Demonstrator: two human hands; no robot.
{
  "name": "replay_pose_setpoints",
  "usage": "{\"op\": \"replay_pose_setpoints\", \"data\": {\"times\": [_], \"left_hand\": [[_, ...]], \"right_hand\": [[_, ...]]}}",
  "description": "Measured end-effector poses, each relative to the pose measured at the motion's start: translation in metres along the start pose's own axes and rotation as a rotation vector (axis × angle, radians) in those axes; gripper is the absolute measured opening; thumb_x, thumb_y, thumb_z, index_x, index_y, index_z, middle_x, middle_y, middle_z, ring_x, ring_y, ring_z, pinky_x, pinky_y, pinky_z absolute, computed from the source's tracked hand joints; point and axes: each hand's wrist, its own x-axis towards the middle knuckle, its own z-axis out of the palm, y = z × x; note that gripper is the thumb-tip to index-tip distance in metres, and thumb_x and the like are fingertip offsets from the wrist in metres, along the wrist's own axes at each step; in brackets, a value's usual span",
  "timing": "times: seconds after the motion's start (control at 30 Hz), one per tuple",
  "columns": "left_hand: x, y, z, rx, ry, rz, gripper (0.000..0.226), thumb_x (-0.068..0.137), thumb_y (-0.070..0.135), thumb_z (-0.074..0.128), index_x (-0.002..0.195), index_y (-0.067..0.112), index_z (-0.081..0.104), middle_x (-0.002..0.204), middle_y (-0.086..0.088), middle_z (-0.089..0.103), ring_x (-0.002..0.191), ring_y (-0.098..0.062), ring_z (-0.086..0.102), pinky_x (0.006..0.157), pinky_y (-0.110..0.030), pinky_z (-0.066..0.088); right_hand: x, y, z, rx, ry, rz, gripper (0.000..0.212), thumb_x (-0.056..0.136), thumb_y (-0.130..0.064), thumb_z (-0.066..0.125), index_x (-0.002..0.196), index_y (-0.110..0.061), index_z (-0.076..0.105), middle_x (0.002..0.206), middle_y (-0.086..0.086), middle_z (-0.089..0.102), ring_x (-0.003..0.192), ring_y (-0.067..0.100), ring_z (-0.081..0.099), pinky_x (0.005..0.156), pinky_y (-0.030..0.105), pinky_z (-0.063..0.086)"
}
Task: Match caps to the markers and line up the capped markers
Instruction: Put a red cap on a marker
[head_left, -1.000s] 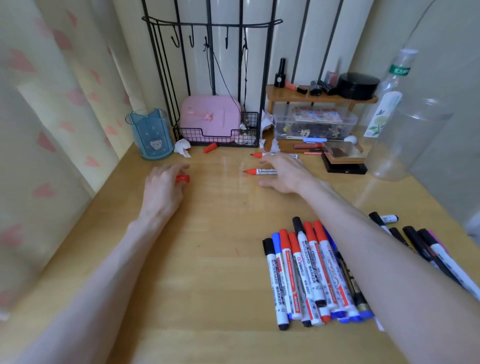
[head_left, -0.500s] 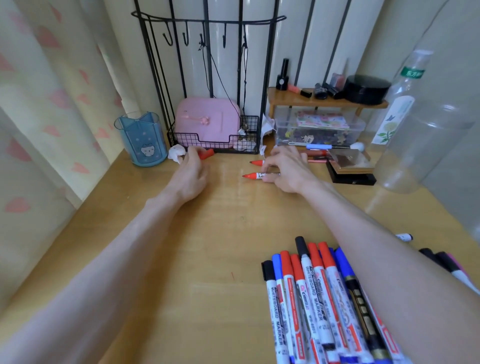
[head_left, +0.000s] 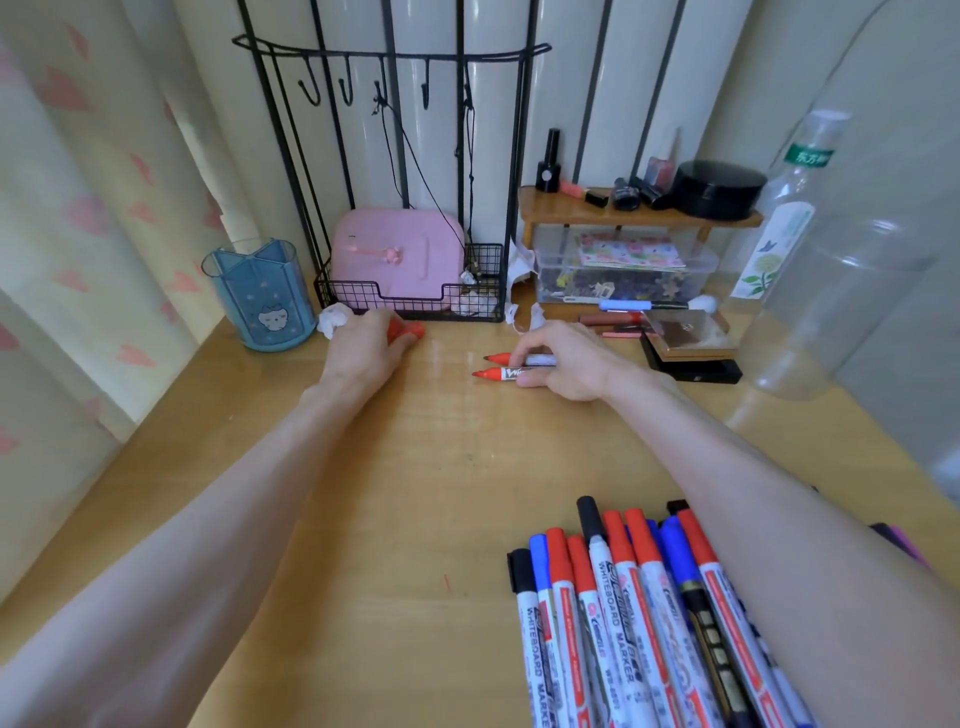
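Two uncapped red markers lie side by side at the back of the wooden desk (head_left: 415, 493), tips pointing left: the far red marker (head_left: 497, 358) and the near red marker (head_left: 491, 373). My right hand (head_left: 563, 364) curls over their barrels, with the thumb under the near one and the fingertips on the far one. My left hand (head_left: 363, 351) is by the wire basket, its fingers curled round a red cap (head_left: 408, 330); the hand may hide a second cap. A row of capped markers (head_left: 623, 597) in black, blue and red lies at the front right, partly under my right forearm.
A blue pen holder (head_left: 260, 296) stands at the back left. A wire basket (head_left: 410, 306) holds a pink case, with crumpled paper (head_left: 335, 319) beside it. A wooden shelf (head_left: 634, 215), a clear box, a black box (head_left: 691, 364) and clear bottles (head_left: 831, 291) crowd the back right.
My left hand has reached back to the basket and closed on the red cap lying there. My right hand has curled onto the two uncapped red markers. My head has moved closer.
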Motion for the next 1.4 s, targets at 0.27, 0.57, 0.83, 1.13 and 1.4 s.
{"op": "replay_pose_setpoints", "data": {"times": [0.27,0.57,0.83,1.13,1.4], "left_hand": [[-0.052,-0.013,-0.024,-0.013,0.008,0.057,0.026,0.098,0.044,0.068,0.113,0.023,0.073,0.098,-0.003,0.068,0.094,-0.026,0.063,0.077,-0.037,0.048],[-0.139,-0.024,-0.075,-0.052,0.016,0.079,0.017,0.099,0.040,0.069,0.107,0.026,0.074,0.082,0.005,0.067,0.076,-0.019,0.062,0.068,-0.033,0.044],[-0.244,-0.019,-0.087,-0.158,-0.143,0.184,0.016,0.095,0.045,0.072,0.101,0.031,0.072,0.075,0.008,0.066,0.069,-0.012,0.057,0.068,-0.028,0.046],[-0.310,-0.027,-0.105,-0.183,-0.139,0.232,0.023,0.089,0.055,0.075,0.097,0.034,0.070,0.064,0.012,0.052,0.057,-0.011,0.042,0.062,-0.033,0.043],[-0.333,-0.025,-0.103,0.014,-0.082,0.161,0.021,0.089,0.053,0.074,0.100,0.036,0.071,0.075,0.016,0.065,0.069,-0.001,0.058,0.070,-0.033,0.051]], "right_hand": [[-0.023,-0.033,0.001,0.027,-0.064,0.016,0.015,0.095,-0.028,0.073,0.100,-0.042,0.069,0.158,0.017,0.035,0.138,0.036,0.048,0.096,0.042,0.042],[-0.077,-0.091,-0.007,0.253,0.073,-0.073,0.019,0.097,-0.025,0.072,0.115,-0.026,0.074,0.129,-0.002,0.063,0.125,0.015,0.044,0.110,0.039,0.033],[-0.154,-0.117,0.025,0.270,0.057,-0.129,0.008,0.095,-0.032,0.073,0.101,-0.037,0.072,0.107,-0.013,0.065,0.104,0.017,0.061,0.099,0.044,0.049],[-0.244,-0.130,0.045,0.296,0.089,-0.159,0.009,0.098,-0.032,0.070,0.104,-0.039,0.071,0.112,-0.009,0.064,0.109,0.018,0.057,0.094,0.040,0.048],[-0.281,-0.157,0.092,0.226,0.144,-0.078,0.013,0.099,-0.035,0.067,0.112,-0.034,0.070,0.109,-0.003,0.059,0.107,0.022,0.059,0.086,0.038,0.048]]}}
